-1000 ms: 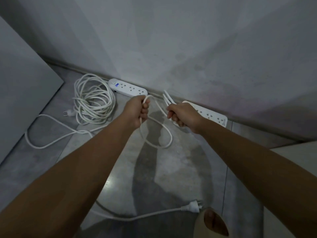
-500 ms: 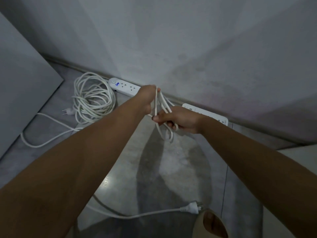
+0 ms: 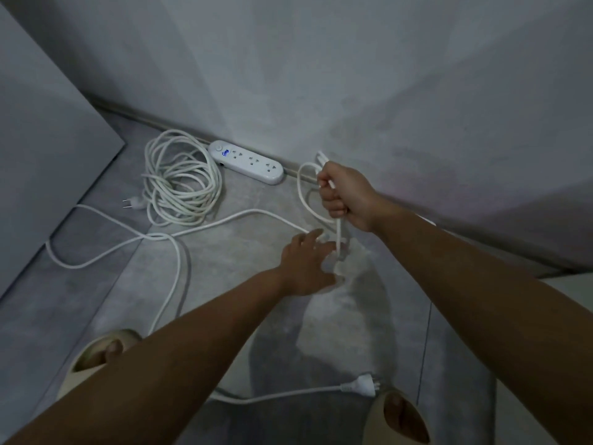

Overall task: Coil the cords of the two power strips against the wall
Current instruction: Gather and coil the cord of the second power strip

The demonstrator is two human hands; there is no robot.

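Grips gathered cord loops (image 3: 299, 187) in fisted right hand (image 3: 348, 197); reaches spread, empty left hand (image 3: 306, 264) toward slack (image 3: 338, 239) just below. Could kink trailing cord (image 3: 224, 219) left of both hands if hauled fast, tugging held loops loose.

Strip (image 3: 429, 221) behind gripping right hand (image 3: 348, 199): only a sliver shows. Cord (image 3: 339, 233) below grip and left fingertips (image 3: 316, 233): motion-blurred.

Both bare forearms extended forward. Right hand (image 3: 348, 197) raised, fist curled round looped white power cord (image 3: 299, 187). Left hand (image 3: 305, 266) lower, fingers straight, spread.
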